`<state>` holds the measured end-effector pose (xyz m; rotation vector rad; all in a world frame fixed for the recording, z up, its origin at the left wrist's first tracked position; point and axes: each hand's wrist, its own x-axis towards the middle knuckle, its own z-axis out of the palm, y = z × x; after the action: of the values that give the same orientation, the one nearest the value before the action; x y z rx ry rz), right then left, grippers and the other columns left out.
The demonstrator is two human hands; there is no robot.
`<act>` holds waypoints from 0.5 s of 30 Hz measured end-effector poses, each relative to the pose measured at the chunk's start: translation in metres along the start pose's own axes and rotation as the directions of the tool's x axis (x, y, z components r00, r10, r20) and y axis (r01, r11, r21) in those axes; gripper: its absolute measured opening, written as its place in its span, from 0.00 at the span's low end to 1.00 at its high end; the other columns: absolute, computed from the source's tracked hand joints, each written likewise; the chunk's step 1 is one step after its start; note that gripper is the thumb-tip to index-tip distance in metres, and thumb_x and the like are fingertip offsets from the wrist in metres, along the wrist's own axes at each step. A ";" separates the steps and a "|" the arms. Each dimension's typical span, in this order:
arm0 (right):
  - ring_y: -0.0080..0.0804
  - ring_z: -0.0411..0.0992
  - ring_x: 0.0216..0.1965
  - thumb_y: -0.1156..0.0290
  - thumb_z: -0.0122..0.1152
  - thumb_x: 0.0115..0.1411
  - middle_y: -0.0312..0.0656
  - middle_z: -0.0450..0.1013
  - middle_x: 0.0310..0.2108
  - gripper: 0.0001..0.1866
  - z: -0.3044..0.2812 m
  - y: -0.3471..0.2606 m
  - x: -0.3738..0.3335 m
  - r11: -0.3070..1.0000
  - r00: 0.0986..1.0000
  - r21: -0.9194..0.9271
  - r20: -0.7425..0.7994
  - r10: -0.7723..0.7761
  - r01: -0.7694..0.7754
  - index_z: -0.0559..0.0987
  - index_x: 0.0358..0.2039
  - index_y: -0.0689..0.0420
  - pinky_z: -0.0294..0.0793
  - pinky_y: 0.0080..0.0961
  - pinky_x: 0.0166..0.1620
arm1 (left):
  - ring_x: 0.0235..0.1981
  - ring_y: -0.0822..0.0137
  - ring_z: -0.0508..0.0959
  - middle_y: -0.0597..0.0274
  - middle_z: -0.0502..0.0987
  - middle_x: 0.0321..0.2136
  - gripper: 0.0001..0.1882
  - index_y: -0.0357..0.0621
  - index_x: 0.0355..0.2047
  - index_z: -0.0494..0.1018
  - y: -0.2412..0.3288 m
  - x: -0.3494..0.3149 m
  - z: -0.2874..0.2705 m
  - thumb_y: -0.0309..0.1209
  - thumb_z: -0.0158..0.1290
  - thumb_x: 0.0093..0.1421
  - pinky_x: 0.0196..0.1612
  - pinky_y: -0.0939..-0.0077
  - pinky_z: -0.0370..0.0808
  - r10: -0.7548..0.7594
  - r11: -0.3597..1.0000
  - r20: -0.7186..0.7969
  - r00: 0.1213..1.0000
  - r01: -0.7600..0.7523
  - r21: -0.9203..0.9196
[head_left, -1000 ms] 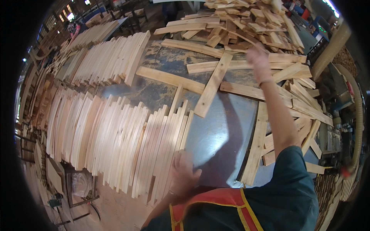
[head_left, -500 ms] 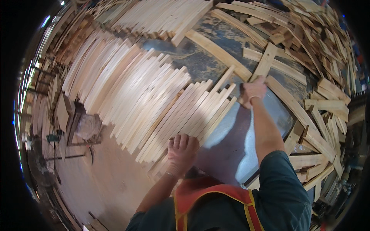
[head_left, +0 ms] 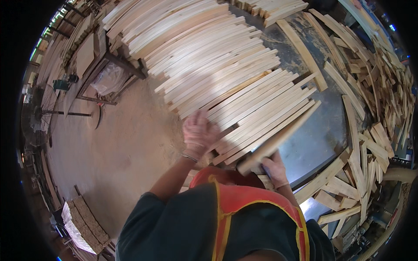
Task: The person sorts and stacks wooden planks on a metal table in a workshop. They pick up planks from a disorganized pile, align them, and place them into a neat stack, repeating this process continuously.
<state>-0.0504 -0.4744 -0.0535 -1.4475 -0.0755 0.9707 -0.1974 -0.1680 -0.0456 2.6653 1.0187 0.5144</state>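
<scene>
A long row of pale wooden strips (head_left: pixel 213 56) lies side by side on the dark metal table. My left hand (head_left: pixel 199 135), in a knit glove, rests at the near ends of the strips, fingers extended and somewhat apart, gripping nothing that I can see. My right hand (head_left: pixel 275 169), gloved too, is closed round the near part of a wooden board (head_left: pixel 283 137). That board is slightly blurred and slants up to the right, just beside the last strip of the row. The palm side of my right hand is hidden.
Loose boards (head_left: pixel 305 50) lie on the metal table (head_left: pixel 309 143) at the far right. A heap of offcuts (head_left: pixel 379 78) fills the right side, with more scraps (head_left: pixel 339 191) nearer me. Left of the row are dusty floor (head_left: pixel 122 148) and a low stand (head_left: pixel 124 69).
My right hand has come back toward me from the loose boards and now holds a board beside the row. My left hand stays at the strip ends. The view has turned.
</scene>
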 end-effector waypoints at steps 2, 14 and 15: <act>0.32 0.69 0.55 0.66 0.71 0.61 0.41 0.72 0.54 0.44 0.022 -0.011 0.002 0.988 0.968 -0.135 0.227 0.106 -0.076 0.63 0.74 0.58 0.72 0.30 0.60 | 0.61 0.48 0.75 0.45 0.74 0.62 0.35 0.42 0.66 0.71 -0.045 -0.016 -0.006 0.45 0.62 0.62 0.63 0.50 0.71 -0.299 0.931 0.011 0.954 0.294 -0.216; 0.39 0.73 0.60 0.63 0.68 0.67 0.46 0.70 0.64 0.40 -0.074 -0.028 0.055 0.976 0.892 0.121 -0.439 -0.110 0.180 0.62 0.74 0.60 0.74 0.33 0.61 | 0.59 0.50 0.78 0.47 0.77 0.59 0.32 0.49 0.66 0.73 -0.016 -0.035 -0.056 0.54 0.55 0.69 0.62 0.60 0.74 0.408 0.790 0.810 0.422 0.283 -0.545; 0.41 0.72 0.63 0.63 0.69 0.66 0.48 0.67 0.69 0.45 -0.081 -0.027 0.055 0.966 0.890 0.167 -0.445 -0.103 0.196 0.58 0.78 0.59 0.72 0.33 0.64 | 0.61 0.48 0.77 0.46 0.76 0.62 0.34 0.49 0.67 0.72 -0.001 -0.017 -0.064 0.56 0.55 0.69 0.64 0.60 0.73 0.397 0.815 0.839 0.372 0.277 -0.509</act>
<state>0.0453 -0.5011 -0.0729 -1.4080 0.2333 0.4949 -0.2357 -0.1729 0.0079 1.8402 0.2666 -0.6237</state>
